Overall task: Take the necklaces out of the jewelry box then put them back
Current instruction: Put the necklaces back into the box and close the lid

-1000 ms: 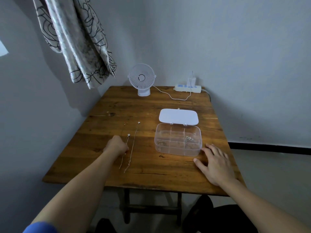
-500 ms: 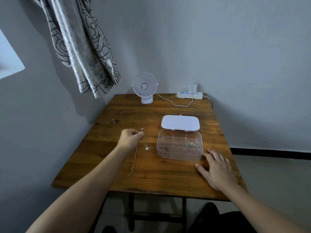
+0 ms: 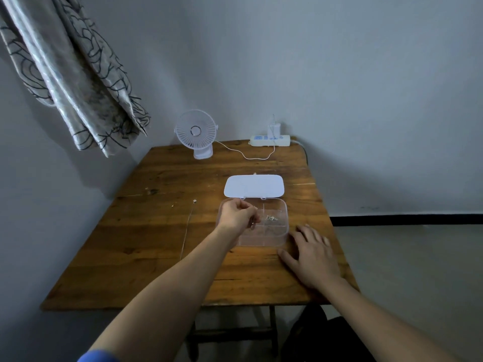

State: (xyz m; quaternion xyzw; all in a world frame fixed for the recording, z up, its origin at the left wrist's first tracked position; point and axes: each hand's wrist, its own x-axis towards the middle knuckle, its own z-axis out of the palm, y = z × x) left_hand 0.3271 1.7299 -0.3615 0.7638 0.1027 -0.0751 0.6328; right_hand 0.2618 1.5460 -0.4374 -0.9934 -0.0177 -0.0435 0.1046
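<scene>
Reaching over the open box (image 3: 283,232), our left hand (image 3: 236,215) pinches a necklace (image 3: 252,223) above its left compartments. Our right hand (image 3: 312,254) lies flat, empty, beside it. Another chain (image 3: 187,228) lies on the table (image 3: 146,244).

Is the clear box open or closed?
Open. The box's white lid is flipped back flat on the table, and the left hand reaches inside.
</scene>
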